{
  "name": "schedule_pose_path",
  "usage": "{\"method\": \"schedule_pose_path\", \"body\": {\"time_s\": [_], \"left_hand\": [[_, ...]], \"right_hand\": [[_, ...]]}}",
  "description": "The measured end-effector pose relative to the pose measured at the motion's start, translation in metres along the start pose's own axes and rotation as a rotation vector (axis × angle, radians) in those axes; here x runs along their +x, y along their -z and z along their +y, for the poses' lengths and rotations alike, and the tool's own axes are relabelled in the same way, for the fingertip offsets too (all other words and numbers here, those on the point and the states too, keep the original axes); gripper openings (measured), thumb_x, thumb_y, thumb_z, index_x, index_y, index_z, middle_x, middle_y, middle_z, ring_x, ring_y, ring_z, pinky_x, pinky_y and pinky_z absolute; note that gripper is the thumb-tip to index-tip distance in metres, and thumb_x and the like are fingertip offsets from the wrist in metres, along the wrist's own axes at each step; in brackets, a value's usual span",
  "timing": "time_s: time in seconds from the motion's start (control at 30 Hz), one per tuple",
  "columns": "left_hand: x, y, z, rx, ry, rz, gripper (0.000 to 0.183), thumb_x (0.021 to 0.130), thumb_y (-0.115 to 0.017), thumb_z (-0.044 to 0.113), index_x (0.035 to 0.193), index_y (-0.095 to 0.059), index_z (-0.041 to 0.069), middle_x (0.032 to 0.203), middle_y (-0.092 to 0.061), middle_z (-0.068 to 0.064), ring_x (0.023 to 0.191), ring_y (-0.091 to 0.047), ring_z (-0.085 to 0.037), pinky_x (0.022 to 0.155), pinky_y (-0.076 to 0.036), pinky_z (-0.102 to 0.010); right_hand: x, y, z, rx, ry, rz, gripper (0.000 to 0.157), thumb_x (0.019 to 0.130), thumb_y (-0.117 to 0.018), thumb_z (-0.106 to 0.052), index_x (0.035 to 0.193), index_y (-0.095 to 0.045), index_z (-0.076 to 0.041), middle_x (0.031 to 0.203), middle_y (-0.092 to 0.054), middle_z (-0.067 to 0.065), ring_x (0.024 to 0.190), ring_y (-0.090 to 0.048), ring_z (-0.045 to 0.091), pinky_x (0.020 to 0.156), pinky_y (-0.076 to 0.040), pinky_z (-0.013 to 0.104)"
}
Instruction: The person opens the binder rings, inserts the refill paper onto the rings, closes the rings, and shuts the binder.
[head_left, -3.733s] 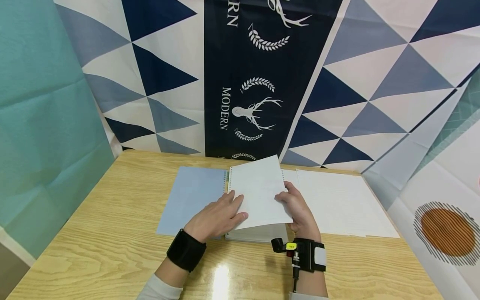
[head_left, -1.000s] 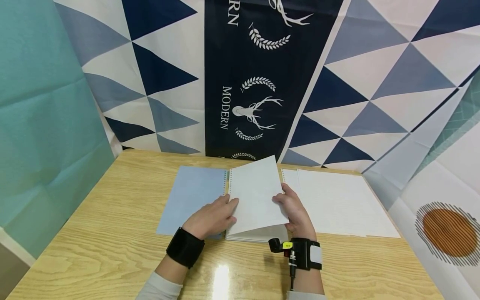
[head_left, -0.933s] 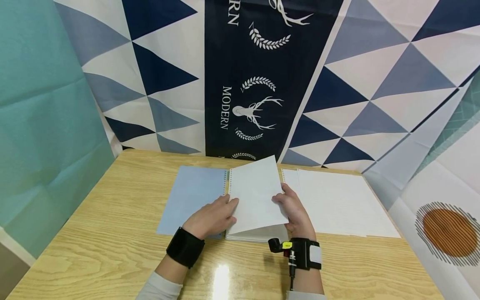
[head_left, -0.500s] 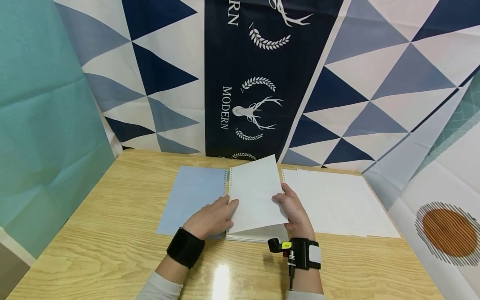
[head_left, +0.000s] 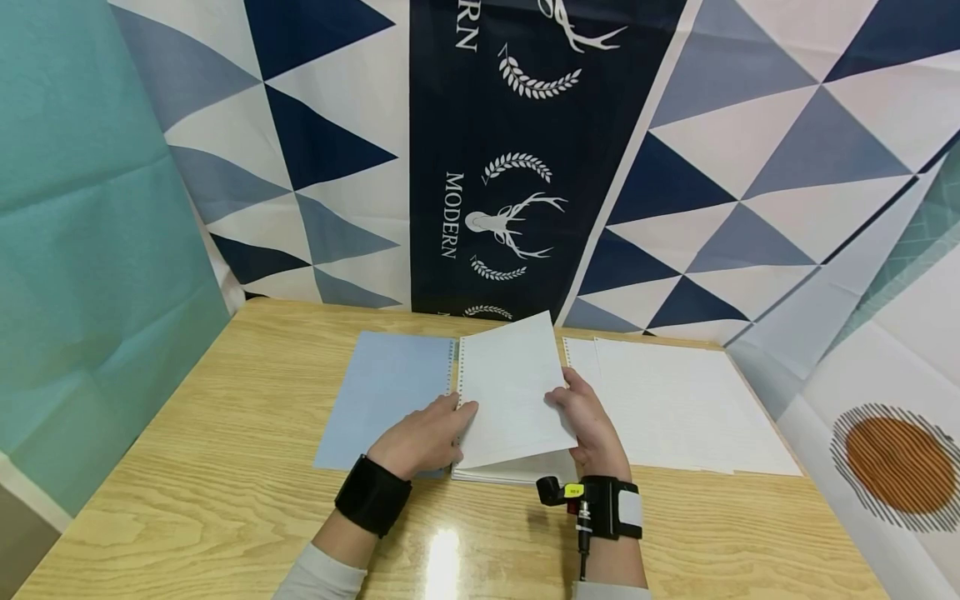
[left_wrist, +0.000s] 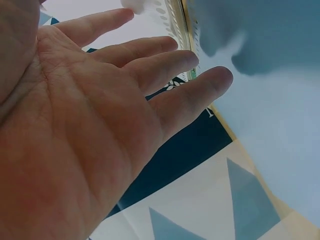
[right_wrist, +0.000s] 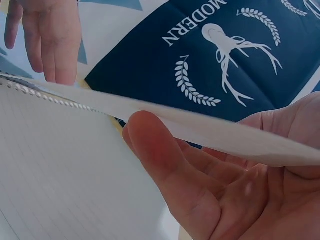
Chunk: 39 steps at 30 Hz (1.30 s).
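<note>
In the head view a white hole-punched sheet of loose-leaf paper [head_left: 513,392] is lifted and tilted over a stack of white pages [head_left: 517,469]. My right hand [head_left: 592,421] grips its right edge, thumb on top and fingers underneath; the right wrist view shows the paper [right_wrist: 210,127] passing between thumb and fingers. My left hand [head_left: 423,433] lies at the sheet's punched left edge, fingertips over it. In the left wrist view its fingers [left_wrist: 180,100] are extended and apart. Left of it lies a light blue punched cover [head_left: 390,392].
More white lined sheets [head_left: 682,404], punched on the left, lie on the right part of the wooden table [head_left: 225,450]. A patterned cloth [head_left: 487,125] hangs behind the back edge. A teal cloth [head_left: 97,233] hangs on the left.
Since the oldest frame, the lifted sheet and my right hand have shifted slightly left, and my left hand has drawn back toward the punched edge. Over the last second almost nothing moves.
</note>
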<state>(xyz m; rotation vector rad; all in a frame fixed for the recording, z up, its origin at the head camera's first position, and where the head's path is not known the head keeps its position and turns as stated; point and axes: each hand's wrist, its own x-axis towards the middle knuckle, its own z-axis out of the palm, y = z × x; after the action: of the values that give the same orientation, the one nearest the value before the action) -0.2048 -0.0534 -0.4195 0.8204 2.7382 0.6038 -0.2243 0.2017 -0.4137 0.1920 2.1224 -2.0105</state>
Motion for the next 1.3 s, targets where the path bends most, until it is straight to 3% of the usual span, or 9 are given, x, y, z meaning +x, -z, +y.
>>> {"method": "schedule_pose_path", "body": {"time_s": [0.27, 0.47, 0.7, 0.83, 0.97, 1.07, 1.17, 1.3], "left_hand": [[-0.0011, 0.0015, -0.0003, -0.006, 0.019, -0.019, 0.059, 0.094, -0.072, 0.011, 0.148, -0.048, 0.01, 0.16, -0.037, -0.026, 0.15, -0.036, -0.043, 0.113, -0.041, -0.06], [-0.0008, 0.0003, -0.0015, -0.002, 0.01, -0.022, 0.053, 0.094, -0.071, 0.01, 0.143, -0.05, 0.011, 0.159, -0.038, -0.026, 0.149, -0.037, -0.043, 0.111, -0.043, -0.059], [-0.0007, 0.0015, -0.001, -0.005, 0.01, -0.016, 0.052, 0.093, -0.071, 0.01, 0.142, -0.051, 0.011, 0.158, -0.039, -0.026, 0.148, -0.038, -0.044, 0.11, -0.044, -0.06], [-0.0004, 0.0017, -0.0008, -0.006, 0.013, -0.021, 0.054, 0.094, -0.071, 0.01, 0.143, -0.051, 0.011, 0.158, -0.039, -0.026, 0.148, -0.038, -0.044, 0.111, -0.043, -0.061], [-0.0004, 0.0011, -0.001, -0.005, 0.013, -0.022, 0.045, 0.094, -0.072, 0.011, 0.135, -0.055, 0.01, 0.156, -0.041, -0.026, 0.148, -0.039, -0.045, 0.111, -0.043, -0.061], [-0.0005, 0.0009, -0.0009, -0.001, 0.011, -0.018, 0.038, 0.093, -0.074, 0.013, 0.127, -0.058, 0.01, 0.149, -0.049, -0.023, 0.145, -0.042, -0.044, 0.109, -0.045, -0.058], [-0.0003, 0.001, -0.0004, 0.003, 0.013, -0.012, 0.034, 0.092, -0.076, 0.014, 0.121, -0.06, 0.009, 0.131, -0.058, -0.016, 0.139, -0.049, -0.041, 0.098, -0.052, -0.048], [-0.0011, 0.0015, -0.0001, -0.013, 0.019, -0.011, 0.028, 0.091, -0.077, 0.014, 0.114, -0.061, 0.008, 0.105, -0.055, -0.006, 0.107, -0.06, -0.028, 0.073, -0.046, -0.034]], "right_hand": [[-0.0004, -0.0028, 0.001, -0.004, -0.018, 0.01, 0.06, 0.101, -0.04, -0.01, 0.159, -0.026, -0.013, 0.125, -0.059, 0.016, 0.086, -0.07, 0.015, 0.067, -0.059, 0.03], [-0.0009, -0.0015, 0.0006, -0.01, -0.021, 0.003, 0.068, 0.102, -0.039, -0.011, 0.164, -0.012, -0.013, 0.129, -0.057, 0.017, 0.085, -0.069, 0.013, 0.068, -0.058, 0.03], [-0.0005, -0.0014, -0.0002, -0.001, -0.026, 0.009, 0.062, 0.101, -0.04, -0.011, 0.161, -0.021, -0.014, 0.127, -0.059, 0.015, 0.087, -0.069, 0.014, 0.068, -0.058, 0.03], [-0.0006, -0.001, -0.0001, -0.005, -0.023, 0.008, 0.063, 0.101, -0.04, -0.01, 0.161, -0.021, -0.013, 0.125, -0.059, 0.014, 0.086, -0.069, 0.014, 0.068, -0.058, 0.03], [-0.0015, 0.0001, 0.0002, -0.008, -0.015, -0.005, 0.064, 0.101, -0.04, -0.01, 0.161, -0.019, -0.012, 0.124, -0.059, 0.013, 0.086, -0.069, 0.013, 0.068, -0.058, 0.03], [-0.0016, 0.0009, 0.0007, -0.011, -0.015, -0.002, 0.063, 0.102, -0.04, -0.011, 0.161, -0.02, -0.012, 0.124, -0.058, 0.013, 0.087, -0.069, 0.014, 0.068, -0.058, 0.03], [-0.0011, 0.0014, 0.0012, -0.016, -0.022, 0.013, 0.061, 0.101, -0.04, -0.011, 0.16, -0.023, -0.013, 0.123, -0.058, 0.013, 0.087, -0.068, 0.014, 0.068, -0.057, 0.03], [0.0001, 0.0014, 0.0017, -0.02, -0.023, 0.019, 0.059, 0.101, -0.039, -0.01, 0.158, -0.027, -0.013, 0.123, -0.058, 0.014, 0.087, -0.067, 0.015, 0.068, -0.057, 0.03]]}}
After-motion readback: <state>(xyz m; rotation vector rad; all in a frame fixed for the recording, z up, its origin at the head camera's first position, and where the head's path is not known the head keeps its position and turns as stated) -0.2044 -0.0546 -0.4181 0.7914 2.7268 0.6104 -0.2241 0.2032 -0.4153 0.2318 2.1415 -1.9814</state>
